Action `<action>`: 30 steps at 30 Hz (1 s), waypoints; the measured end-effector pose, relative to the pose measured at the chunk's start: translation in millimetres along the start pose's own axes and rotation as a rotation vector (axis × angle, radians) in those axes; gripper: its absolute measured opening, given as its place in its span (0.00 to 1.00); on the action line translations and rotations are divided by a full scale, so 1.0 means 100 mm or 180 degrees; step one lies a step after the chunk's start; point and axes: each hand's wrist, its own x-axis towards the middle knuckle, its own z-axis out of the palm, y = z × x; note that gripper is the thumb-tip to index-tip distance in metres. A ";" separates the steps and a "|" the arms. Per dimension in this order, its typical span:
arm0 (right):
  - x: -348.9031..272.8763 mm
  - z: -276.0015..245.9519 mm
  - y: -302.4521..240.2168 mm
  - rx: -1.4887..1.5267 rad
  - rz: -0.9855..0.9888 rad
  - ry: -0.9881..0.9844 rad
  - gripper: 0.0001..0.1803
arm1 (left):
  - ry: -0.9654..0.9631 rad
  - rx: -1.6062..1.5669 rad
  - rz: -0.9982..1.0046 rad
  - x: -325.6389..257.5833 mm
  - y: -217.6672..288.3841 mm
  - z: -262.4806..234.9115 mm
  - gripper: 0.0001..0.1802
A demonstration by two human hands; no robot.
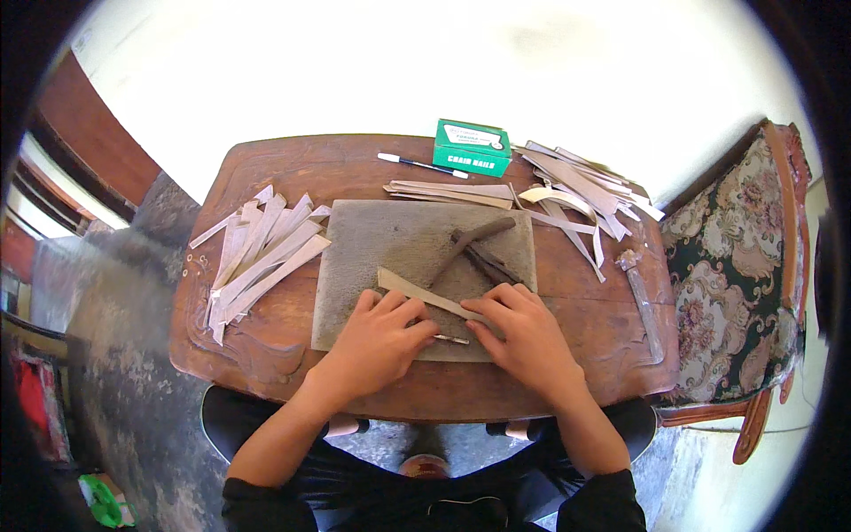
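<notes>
A long, tapering tan strip [417,293], wider at its far left end, lies slantwise over a grey-brown board [341,266]. My left hand [377,341] is closed with bent fingers at the strip's near edge. By its thumb a thin, light-tipped tool [454,340] pokes out; whether the hand also grips that is hidden. My right hand [523,335] pinches the strip's narrow right end between thumb and fingers. Just beyond it, a dark tool with crossed arms [465,253] rests on the board, partly behind the knuckles.
Piles of similar strips lie on the carved wooden table, at left [266,248] and far right [576,182]. Behind the board are more flat strips [452,192], a pen [421,165] and a green box [472,149]. A grey stick-like tool [643,306] lies near a floral chair [731,275].
</notes>
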 end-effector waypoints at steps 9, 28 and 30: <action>-0.03 0.11 0.04 0.0101 -0.0057 -0.0058 0.11 | 0.1143 -0.1869 -0.1086 0.05 -0.25 -0.24 0.06; -0.02 0.08 -0.02 0.0254 0.0063 -0.0310 0.10 | 0.1519 -0.1596 -0.1450 0.10 -0.37 -0.13 0.06; -0.02 0.08 -0.03 0.0249 0.0027 -0.0284 0.10 | 0.1515 -0.1589 -0.1461 0.11 -0.37 -0.13 0.06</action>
